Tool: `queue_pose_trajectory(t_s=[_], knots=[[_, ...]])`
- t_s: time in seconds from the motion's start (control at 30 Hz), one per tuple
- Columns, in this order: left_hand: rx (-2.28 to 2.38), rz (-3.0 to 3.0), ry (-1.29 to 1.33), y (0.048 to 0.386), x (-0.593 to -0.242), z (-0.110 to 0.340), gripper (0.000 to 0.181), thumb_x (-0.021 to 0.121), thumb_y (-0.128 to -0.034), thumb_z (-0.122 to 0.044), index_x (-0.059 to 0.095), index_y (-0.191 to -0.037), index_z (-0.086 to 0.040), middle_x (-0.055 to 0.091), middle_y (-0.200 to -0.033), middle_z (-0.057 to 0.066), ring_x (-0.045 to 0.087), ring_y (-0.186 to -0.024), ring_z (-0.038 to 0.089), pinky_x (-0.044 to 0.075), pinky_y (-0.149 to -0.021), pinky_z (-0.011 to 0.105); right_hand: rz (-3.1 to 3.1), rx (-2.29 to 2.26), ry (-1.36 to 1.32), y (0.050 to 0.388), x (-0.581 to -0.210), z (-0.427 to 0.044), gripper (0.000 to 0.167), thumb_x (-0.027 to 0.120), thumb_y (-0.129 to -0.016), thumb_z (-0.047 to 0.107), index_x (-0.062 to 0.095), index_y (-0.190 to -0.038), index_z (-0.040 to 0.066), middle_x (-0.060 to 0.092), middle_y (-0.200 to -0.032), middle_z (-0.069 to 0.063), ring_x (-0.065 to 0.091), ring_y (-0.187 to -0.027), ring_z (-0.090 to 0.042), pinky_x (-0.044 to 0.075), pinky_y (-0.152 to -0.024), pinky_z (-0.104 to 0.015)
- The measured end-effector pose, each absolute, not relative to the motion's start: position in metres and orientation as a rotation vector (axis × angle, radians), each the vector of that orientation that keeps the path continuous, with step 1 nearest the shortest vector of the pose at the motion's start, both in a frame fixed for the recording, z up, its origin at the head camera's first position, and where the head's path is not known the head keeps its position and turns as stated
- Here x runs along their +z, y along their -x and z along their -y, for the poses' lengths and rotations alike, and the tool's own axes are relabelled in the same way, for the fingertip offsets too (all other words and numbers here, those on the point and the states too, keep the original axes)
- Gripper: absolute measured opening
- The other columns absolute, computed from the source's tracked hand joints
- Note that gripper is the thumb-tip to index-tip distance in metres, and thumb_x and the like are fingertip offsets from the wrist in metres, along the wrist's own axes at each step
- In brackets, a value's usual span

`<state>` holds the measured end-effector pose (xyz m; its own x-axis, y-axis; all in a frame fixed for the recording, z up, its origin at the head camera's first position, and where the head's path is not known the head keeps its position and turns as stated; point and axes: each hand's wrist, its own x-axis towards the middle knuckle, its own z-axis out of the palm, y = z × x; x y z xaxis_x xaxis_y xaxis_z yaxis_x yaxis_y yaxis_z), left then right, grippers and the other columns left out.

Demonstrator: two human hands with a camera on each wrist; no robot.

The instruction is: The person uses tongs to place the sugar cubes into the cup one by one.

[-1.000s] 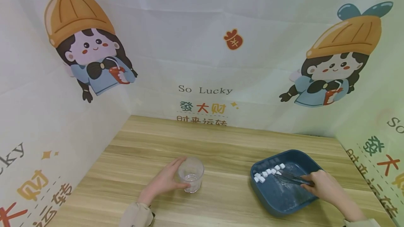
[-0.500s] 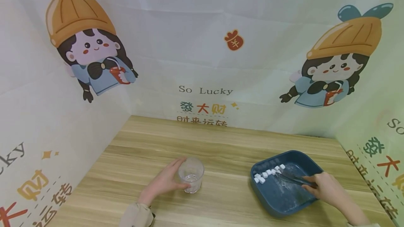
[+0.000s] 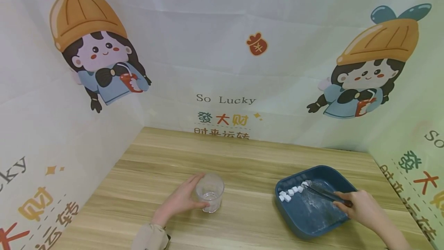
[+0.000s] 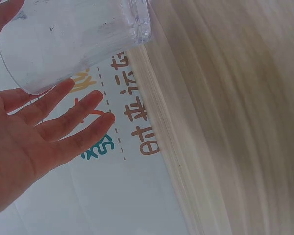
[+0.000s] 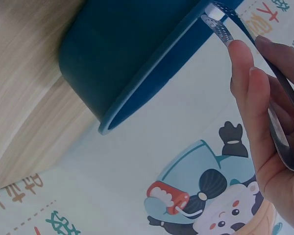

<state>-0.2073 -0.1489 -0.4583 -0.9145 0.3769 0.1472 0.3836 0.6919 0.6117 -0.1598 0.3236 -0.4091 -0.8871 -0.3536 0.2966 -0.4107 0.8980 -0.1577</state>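
In the head view a clear glass (image 3: 210, 193) stands on the wooden table, and the left hand (image 3: 182, 199) holds its side between thumb and fingers. The left wrist view has the glass (image 4: 73, 39) above the splayed fingers of that hand (image 4: 44, 122). The right hand (image 3: 359, 206) grips dark metal tongs (image 3: 326, 193) over a blue square bowl (image 3: 313, 236). Small white cubes (image 3: 290, 192) lie in a row along the bowl's far left side. In the right wrist view the tongs' perforated tips pinch a white cube (image 5: 215, 10), beside the right hand (image 5: 264, 107).
The wooden table (image 3: 243, 165) has a printed pale cloth (image 3: 222, 68) behind it and on both sides. Bare table surface lies between the glass and the bowl. The bowl's near rim is close to the right wrist.
The tongs' tips have shifted slightly towards the far end of the row of cubes and closed around one. Fewer cubes show at that end. The left hand and glass have stayed put.
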Motion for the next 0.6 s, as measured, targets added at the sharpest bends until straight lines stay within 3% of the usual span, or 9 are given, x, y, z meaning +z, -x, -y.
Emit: queue_pose_trajectory(t_s=[0.1, 0.37, 0.6], knots=[[-1.054, 2.876, 0.647, 0.2072, -0.4576, 0.1486, 0.090, 0.078, -0.0628, -0.033, 0.034, -0.135, -0.002, 0.039, -0.137, 0.020, 0.038, -0.124, 0.039, 0.033, -0.102, 0.055, 2.747, 0.310, -0.589, 0.1587, -0.4081, -0.3227, 0.027, 0.073, -0.068, 0.013, 0.070, -0.090, -0.002, 0.040, -0.042, 0.020, 0.020, -0.037, 0.012, 0.024, -0.035, -0.011], [-1.052, 2.880, 0.648, 0.2075, -0.4587, 0.1484, 0.091, 0.078, -0.0626, -0.034, 0.034, -0.135, -0.001, 0.038, -0.137, 0.020, 0.038, -0.124, 0.039, 0.032, -0.102, 0.055, 2.601, 0.287, -0.651, 0.1555, -0.4069, -0.3203, 0.026, 0.075, -0.065, 0.016, 0.071, -0.086, 0.001, 0.047, -0.043, 0.019, 0.017, -0.038, 0.016, 0.020, -0.034, -0.007], [-1.038, 2.875, 0.650, 0.2081, -0.4610, 0.1489, 0.090, 0.077, -0.0627, -0.033, 0.033, -0.135, -0.002, 0.038, -0.137, 0.020, 0.038, -0.124, 0.039, 0.033, -0.102, 0.055, 2.574, 0.325, -0.683, 0.1517, -0.4021, -0.3138, 0.028, 0.075, -0.066, 0.018, 0.071, -0.089, 0.001, 0.031, -0.040, 0.025, 0.010, -0.039, 0.016, 0.016, -0.034, -0.006]])
